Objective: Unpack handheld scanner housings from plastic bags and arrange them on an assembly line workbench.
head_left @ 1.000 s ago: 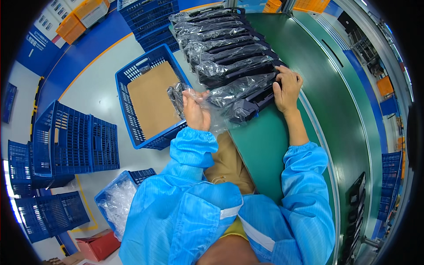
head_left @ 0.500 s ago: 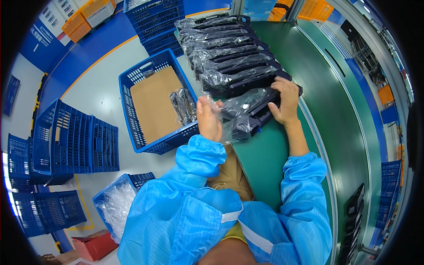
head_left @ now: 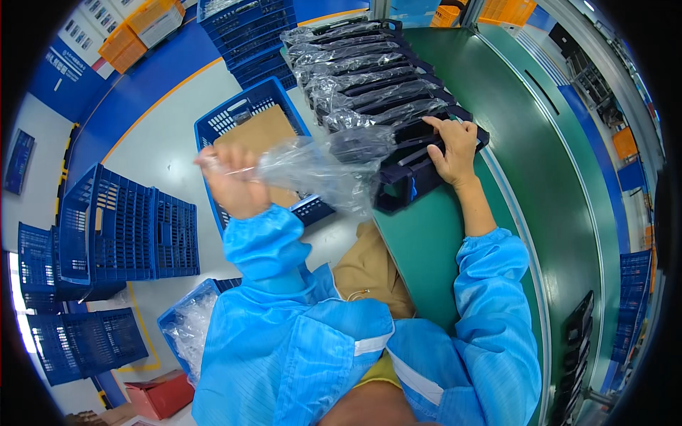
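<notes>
Found clear plastic bag (head_left: 320,170) pulled leftward since the earlier view, baring left end of nearest black frame (head_left: 428,177). Saw left hand (head_left: 238,183) clenched on bag; right hand (head_left: 456,149) half-curled on that frame, grip undetermined. Noted green workbench (head_left: 430,255) beneath, row of bagged frames (head_left: 369,82) beyond, blue crate (head_left: 290,106) partly blocked by bag.
</notes>
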Demonstrator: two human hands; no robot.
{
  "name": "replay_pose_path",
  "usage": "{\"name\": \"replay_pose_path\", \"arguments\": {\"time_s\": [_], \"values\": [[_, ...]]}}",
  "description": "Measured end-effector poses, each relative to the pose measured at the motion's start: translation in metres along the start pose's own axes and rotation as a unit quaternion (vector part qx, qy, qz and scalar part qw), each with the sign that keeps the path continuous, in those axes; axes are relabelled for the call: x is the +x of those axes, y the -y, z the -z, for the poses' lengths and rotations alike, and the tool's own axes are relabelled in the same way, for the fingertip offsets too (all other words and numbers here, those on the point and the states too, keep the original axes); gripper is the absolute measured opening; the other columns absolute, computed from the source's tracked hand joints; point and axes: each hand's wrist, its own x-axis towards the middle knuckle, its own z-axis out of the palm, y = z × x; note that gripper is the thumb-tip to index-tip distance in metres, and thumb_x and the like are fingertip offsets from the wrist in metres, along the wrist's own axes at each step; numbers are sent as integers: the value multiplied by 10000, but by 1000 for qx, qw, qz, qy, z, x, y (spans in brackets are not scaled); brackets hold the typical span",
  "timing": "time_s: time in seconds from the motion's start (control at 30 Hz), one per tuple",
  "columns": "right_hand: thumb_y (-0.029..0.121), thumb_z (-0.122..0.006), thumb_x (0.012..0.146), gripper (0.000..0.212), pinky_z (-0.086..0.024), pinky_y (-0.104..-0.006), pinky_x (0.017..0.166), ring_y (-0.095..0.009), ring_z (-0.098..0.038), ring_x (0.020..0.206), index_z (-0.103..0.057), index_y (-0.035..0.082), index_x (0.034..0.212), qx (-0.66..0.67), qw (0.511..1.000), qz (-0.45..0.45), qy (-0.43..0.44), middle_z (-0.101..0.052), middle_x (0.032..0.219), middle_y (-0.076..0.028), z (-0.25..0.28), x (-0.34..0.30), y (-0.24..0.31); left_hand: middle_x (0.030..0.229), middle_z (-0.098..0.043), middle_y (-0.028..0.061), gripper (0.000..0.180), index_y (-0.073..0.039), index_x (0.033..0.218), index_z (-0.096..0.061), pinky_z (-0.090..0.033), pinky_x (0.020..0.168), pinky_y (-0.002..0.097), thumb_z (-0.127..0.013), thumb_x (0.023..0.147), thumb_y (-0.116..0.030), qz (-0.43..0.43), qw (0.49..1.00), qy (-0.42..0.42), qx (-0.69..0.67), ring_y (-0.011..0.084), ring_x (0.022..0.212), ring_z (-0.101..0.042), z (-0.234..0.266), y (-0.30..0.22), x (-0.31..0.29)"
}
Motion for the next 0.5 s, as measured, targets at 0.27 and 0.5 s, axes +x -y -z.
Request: {"name": "replay_pose_path", "arguments": {"time_s": [0.27,0.5], "values": [[513,-453,853,490,-286,-355,803,-189,-501,732,-618,102,1061,-2,999,-15,38,-514,745,-28,5,3,3,592,-452,-24,257,-76,787,-563,-388,461,253,-454,956,-236,-309,863,-131,377,72,492,-394,66,-57,45],[361,-498,893,315,-324,-373,882,-234,-501,1038,-626,121,1050,-56,995,-81,5,-579,1045,-53,-3,26,9,938,-587,81,332,-64,1091,-640,-447,763,295,-701,796,-204,-151,730,226,626,197,882,-564,44,112,11]]}}
